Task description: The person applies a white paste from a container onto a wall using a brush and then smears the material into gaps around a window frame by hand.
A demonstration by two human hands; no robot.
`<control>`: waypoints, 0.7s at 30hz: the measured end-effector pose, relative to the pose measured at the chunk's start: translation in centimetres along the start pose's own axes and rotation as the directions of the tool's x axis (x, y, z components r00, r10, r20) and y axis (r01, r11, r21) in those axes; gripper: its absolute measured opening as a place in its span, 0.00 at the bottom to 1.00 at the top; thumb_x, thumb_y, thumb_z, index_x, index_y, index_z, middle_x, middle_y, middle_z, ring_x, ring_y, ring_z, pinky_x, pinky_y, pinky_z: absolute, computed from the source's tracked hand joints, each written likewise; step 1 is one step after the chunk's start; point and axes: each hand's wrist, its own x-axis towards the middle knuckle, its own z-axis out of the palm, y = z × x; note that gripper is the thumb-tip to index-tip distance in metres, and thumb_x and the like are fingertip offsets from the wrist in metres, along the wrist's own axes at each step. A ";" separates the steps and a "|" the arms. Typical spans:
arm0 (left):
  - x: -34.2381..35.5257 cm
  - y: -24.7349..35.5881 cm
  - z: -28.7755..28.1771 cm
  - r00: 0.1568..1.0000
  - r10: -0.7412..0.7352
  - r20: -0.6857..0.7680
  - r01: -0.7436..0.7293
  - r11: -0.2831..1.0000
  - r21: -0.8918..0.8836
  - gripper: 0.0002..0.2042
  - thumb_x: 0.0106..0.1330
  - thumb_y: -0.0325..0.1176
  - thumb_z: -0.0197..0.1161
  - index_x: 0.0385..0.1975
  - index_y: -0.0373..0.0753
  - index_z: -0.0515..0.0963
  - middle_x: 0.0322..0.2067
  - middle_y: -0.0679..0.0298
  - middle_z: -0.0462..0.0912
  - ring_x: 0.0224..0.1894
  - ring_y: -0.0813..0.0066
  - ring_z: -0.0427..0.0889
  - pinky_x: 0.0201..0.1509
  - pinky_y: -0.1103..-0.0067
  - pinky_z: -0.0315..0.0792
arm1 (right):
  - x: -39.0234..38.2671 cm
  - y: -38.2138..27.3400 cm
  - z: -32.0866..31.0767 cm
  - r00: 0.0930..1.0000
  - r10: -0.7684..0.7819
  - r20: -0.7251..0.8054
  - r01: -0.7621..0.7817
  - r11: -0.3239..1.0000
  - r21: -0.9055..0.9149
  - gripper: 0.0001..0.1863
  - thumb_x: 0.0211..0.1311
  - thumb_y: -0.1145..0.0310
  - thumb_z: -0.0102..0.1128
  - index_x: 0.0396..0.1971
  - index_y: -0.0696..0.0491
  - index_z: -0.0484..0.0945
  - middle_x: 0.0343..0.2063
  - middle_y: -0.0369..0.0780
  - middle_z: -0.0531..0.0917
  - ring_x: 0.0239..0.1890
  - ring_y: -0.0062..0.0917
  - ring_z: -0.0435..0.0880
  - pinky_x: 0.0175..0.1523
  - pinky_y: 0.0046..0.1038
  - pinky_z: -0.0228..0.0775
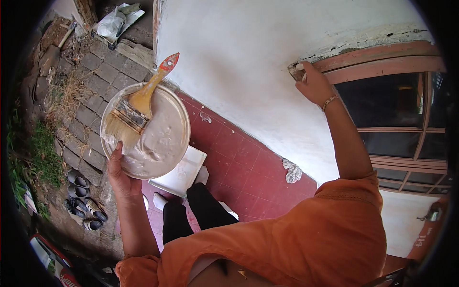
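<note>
My left hand (123,181) grips the near rim of a round pale tub (187,128), its thumb over the edge. Whitish, paste-like paint (165,138) fills the tub. Across its top lies a wide paintbrush (142,99) with a yellow, red-tipped handle; the bristles lie close to my left thumb. Stretched out to the upper right, my right hand (315,86) is closed around a small scraper-like tool (296,71) with a greyish flat end. That tool is against the white wall (239,62), at the corner of the pinkish window frame (377,64). My fingers partly hide it.
Below me is a red tiled floor (229,167) with a white board-like piece (184,170) and a crumpled pale rag (291,171) by the wall. On the left, grey paving (95,64) holds several sandals (83,205). A white bag (114,24) lies at the far left.
</note>
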 end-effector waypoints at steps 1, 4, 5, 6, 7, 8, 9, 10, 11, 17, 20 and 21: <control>0.1 -0.2 -0.6 1.000 0.003 -0.019 -0.003 1.000 -0.007 0.25 0.57 0.34 0.63 0.52 0.28 0.68 0.49 0.54 0.75 0.50 0.63 0.75 0.57 0.69 0.68 | 0.3 -0.3 0.0 0.997 0.060 0.049 -0.053 0.990 -0.132 0.28 0.48 0.70 0.59 0.51 0.57 0.65 0.36 0.51 0.78 0.39 0.44 0.78 0.44 0.37 0.71; 0.1 -0.4 -0.6 0.998 0.020 -0.064 -0.020 1.000 0.001 0.25 0.57 0.35 0.63 0.52 0.28 0.68 0.49 0.55 0.75 0.50 0.63 0.75 0.57 0.70 0.67 | 1.2 -0.8 0.1 0.960 0.181 0.211 -0.115 0.950 -0.291 0.30 0.49 0.69 0.58 0.54 0.57 0.61 0.40 0.54 0.77 0.45 0.49 0.76 0.47 0.40 0.70; 0.1 -0.4 -0.4 0.998 0.021 -0.065 -0.021 1.000 -0.001 0.25 0.57 0.35 0.63 0.52 0.28 0.68 0.49 0.55 0.75 0.50 0.63 0.75 0.57 0.70 0.67 | 1.4 -0.1 0.5 0.961 0.179 0.211 -0.112 0.950 -0.292 0.30 0.49 0.69 0.58 0.54 0.57 0.61 0.40 0.54 0.77 0.45 0.49 0.76 0.47 0.40 0.70; 0.0 -0.5 -0.2 0.997 0.027 -0.071 -0.027 1.000 0.006 0.25 0.57 0.35 0.63 0.52 0.28 0.68 0.49 0.55 0.75 0.50 0.63 0.75 0.57 0.70 0.67 | 1.4 1.1 1.3 0.981 0.097 0.166 -0.042 0.951 -0.306 0.30 0.50 0.69 0.57 0.55 0.56 0.60 0.39 0.54 0.77 0.42 0.48 0.77 0.46 0.40 0.71; 0.0 -0.5 -0.1 0.997 0.033 -0.076 -0.032 0.999 0.014 0.25 0.57 0.35 0.62 0.52 0.28 0.68 0.49 0.55 0.75 0.50 0.63 0.75 0.57 0.70 0.67 | 1.5 1.8 1.8 0.992 0.014 0.122 0.027 0.946 -0.322 0.31 0.50 0.69 0.56 0.56 0.55 0.60 0.38 0.54 0.78 0.39 0.48 0.79 0.45 0.40 0.72; 0.1 -0.5 -0.2 0.996 0.036 -0.082 -0.035 0.999 0.017 0.25 0.57 0.35 0.62 0.52 0.28 0.68 0.49 0.55 0.75 0.50 0.63 0.75 0.57 0.70 0.67 | 1.5 1.4 2.1 0.992 0.009 0.126 0.032 0.948 -0.318 0.31 0.50 0.69 0.56 0.56 0.55 0.60 0.38 0.54 0.78 0.39 0.48 0.79 0.45 0.40 0.72; 0.1 -0.4 -0.4 0.995 0.044 -0.093 -0.042 0.999 0.017 0.24 0.57 0.35 0.62 0.52 0.28 0.68 0.49 0.54 0.75 0.50 0.63 0.75 0.57 0.70 0.67 | 1.2 0.8 2.4 0.991 0.061 0.117 -0.007 0.909 -0.418 0.31 0.52 0.70 0.55 0.57 0.55 0.59 0.38 0.54 0.78 0.38 0.47 0.80 0.44 0.41 0.73; 0.2 -0.4 -0.6 0.993 0.051 -0.104 -0.050 0.999 0.018 0.24 0.58 0.35 0.62 0.51 0.28 0.68 0.49 0.54 0.75 0.50 0.63 0.75 0.57 0.70 0.67 | 1.0 0.3 2.8 0.989 0.112 0.102 -0.044 0.857 -0.513 0.31 0.53 0.70 0.53 0.59 0.54 0.58 0.38 0.54 0.78 0.36 0.47 0.81 0.43 0.41 0.73; 0.2 -0.4 -0.8 0.993 0.055 -0.108 -0.053 0.998 0.022 0.24 0.58 0.35 0.62 0.51 0.28 0.68 0.49 0.54 0.75 0.50 0.63 0.75 0.57 0.70 0.67 | 1.0 0.1 3.4 0.989 0.108 0.104 -0.041 0.860 -0.509 0.31 0.53 0.70 0.53 0.59 0.54 0.58 0.38 0.54 0.78 0.36 0.47 0.81 0.43 0.41 0.73; 0.2 -0.5 -1.1 0.994 0.062 -0.094 -0.060 0.998 0.015 0.23 0.57 0.35 0.62 0.49 0.28 0.70 0.48 0.54 0.76 0.49 0.63 0.76 0.56 0.70 0.68 | 3.5 1.4 7.9 0.969 0.244 0.038 -0.203 0.875 -0.439 0.28 0.57 0.72 0.50 0.59 0.58 0.56 0.36 0.57 0.79 0.39 0.47 0.81 0.43 0.41 0.73; 0.6 -0.9 -1.5 0.987 0.083 -0.136 -0.080 0.996 0.032 0.22 0.57 0.35 0.62 0.49 0.28 0.70 0.47 0.54 0.76 0.48 0.63 0.77 0.56 0.69 0.68 | 5.5 2.5 9.8 0.942 0.337 -0.003 -0.315 0.877 -0.364 0.29 0.59 0.71 0.48 0.61 0.60 0.53 0.36 0.55 0.80 0.38 0.45 0.82 0.40 0.41 0.74; 0.5 -0.9 -1.9 0.986 0.086 -0.146 -0.082 0.996 0.034 0.23 0.57 0.35 0.62 0.49 0.28 0.70 0.47 0.54 0.76 0.48 0.64 0.77 0.56 0.69 0.68 | 5.8 1.1 9.7 0.905 0.417 0.087 -0.307 0.780 -0.546 0.29 0.62 0.68 0.45 0.62 0.59 0.52 0.36 0.53 0.81 0.39 0.45 0.82 0.39 0.42 0.74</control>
